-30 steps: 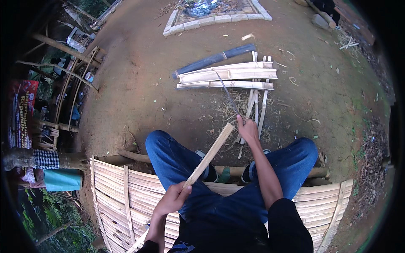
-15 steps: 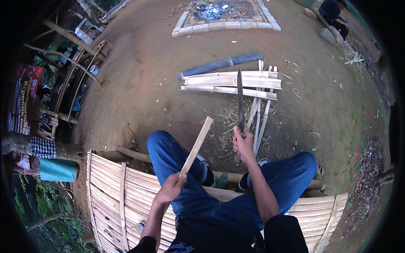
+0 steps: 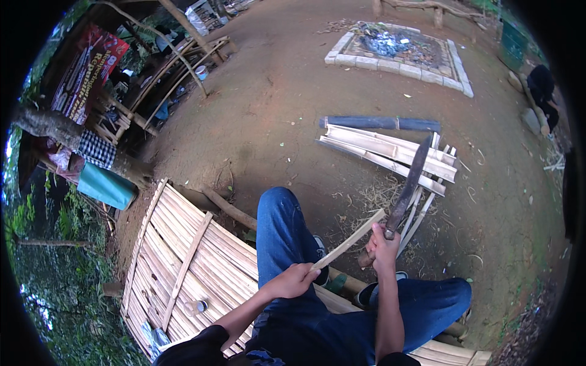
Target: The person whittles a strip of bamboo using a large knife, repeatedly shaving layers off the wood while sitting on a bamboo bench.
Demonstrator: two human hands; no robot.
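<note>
Above the bamboo platform (image 3: pixel 183 256), the left hand (image 3: pixel 296 282) closes its fingers around a pale bamboo strip (image 3: pixel 349 240) while the right hand (image 3: pixel 383 247) grips a long machete (image 3: pixel 410 177) raised just beside it, so a slipping blade could cut the left fingers.

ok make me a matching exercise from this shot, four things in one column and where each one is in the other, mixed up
Things:
1. thin bamboo strip
2. long dark blade
3. split bamboo pieces
4. woven bamboo platform

Places:
A. lying on the dirt ahead of the knees
B. gripped in the left hand
C. under the seated person, on their left
D. gripped in the right hand, pointing up and away

Pairs: 1-B, 2-D, 3-A, 4-C
</note>
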